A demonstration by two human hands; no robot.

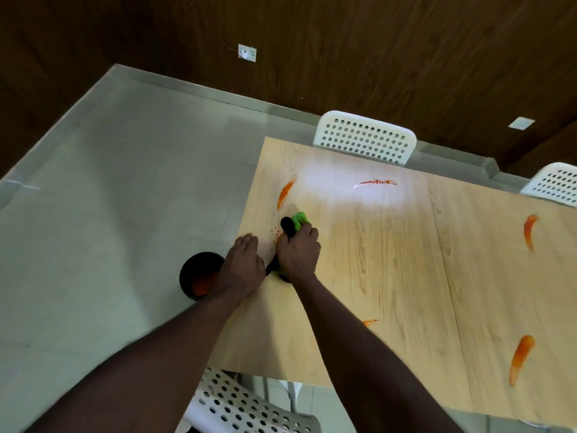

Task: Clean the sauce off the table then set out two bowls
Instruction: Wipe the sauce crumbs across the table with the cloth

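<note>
Dark wooden walls and a pale grey floor are surrounding a light wooden counter. White chairs with round holes are standing at it, two at the far side and one at the near edge.

Orange sauce is lying on the counter in several streaks. One is near the far left corner and one is in the bright glare to its right. Two more are at the right end, and a small one is beside the right forearm.

The right grip is curling its fingers tightly round the black handle of a scrubber. The scrubber's green head is sitting on the counter just below the left streak, with small orange drops beside it.

The left grip is lying just beside the right one at the counter's left edge. Its fingers are fairly straight, resting on the surface and holding nothing.

A black bowl with sauce inside is showing past that edge, partly hidden behind the left wrist. I cannot tell what is carrying it.
</note>
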